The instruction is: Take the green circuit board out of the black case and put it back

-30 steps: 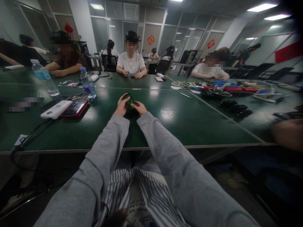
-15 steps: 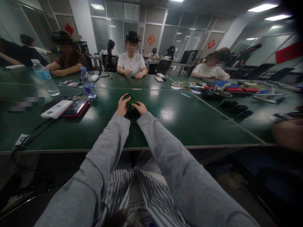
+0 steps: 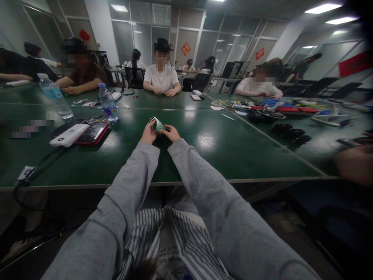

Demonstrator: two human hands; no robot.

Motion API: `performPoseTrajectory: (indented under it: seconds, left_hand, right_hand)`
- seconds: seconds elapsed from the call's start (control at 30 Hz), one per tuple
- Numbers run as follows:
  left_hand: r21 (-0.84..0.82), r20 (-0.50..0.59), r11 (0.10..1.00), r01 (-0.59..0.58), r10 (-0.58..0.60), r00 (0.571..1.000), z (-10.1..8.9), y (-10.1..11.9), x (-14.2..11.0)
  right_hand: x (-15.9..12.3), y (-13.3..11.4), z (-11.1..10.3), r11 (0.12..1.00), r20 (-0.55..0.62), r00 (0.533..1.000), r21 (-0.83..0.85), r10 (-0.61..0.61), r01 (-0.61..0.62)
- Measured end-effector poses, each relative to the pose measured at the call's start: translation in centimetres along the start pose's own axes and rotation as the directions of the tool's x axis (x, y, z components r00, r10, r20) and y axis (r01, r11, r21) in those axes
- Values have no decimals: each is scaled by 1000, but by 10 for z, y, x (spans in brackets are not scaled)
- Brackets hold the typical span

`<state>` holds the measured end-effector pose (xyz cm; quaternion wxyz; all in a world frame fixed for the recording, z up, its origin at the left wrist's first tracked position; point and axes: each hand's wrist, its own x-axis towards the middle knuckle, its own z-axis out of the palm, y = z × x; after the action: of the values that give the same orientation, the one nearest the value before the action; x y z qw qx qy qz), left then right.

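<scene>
Above the green table, both hands hold a small, flat rectangular thing (image 3: 159, 125) with a glossy face that shows green and a bright white glare. Its exact kind is too small to make out. My left hand (image 3: 149, 132) grips its left side with bent fingers. On the lower right, my right hand (image 3: 171, 133) pinches its edge between thumb and fingers. The fingertips behind it are hidden. Grey sleeves cover both forearms.
Left of my hands lie a white power bank (image 3: 70, 135) with a cable and a red-cased phone (image 3: 93, 132). Two plastic bottles (image 3: 108, 102) stand behind them. A pen (image 3: 228, 117) and a heap of cables (image 3: 274, 108) are to the right. A person (image 3: 162, 76) sits opposite.
The rectangular thing has tilted in my hands, from a dark-edged face with green inside to a face catching white light. My right thumb and fingers have shifted slightly along its edge.
</scene>
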<state>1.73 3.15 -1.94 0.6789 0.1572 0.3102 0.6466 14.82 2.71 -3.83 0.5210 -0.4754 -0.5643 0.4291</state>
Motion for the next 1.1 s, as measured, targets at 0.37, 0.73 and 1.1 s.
performPoseTrajectory:
  seconds: [0.37, 0.73, 1.1]
  left_hand:
    - [56, -27, 984, 170, -169, 985, 15, -2, -22]
    - [-145, 8, 985, 88, -88, 996, 11, 1, -28]
    - [-27, 20, 998, 60, -59, 998, 2, 3, -16]
  right_hand:
    - [-21, -8, -5, 880, -74, 949, -401, -307, 254]
    - [-43, -24, 4, 496, 218, 861, -741, -461, 453]
    - [-40, -13, 13, 667, 242, 870, -564, -430, 487]
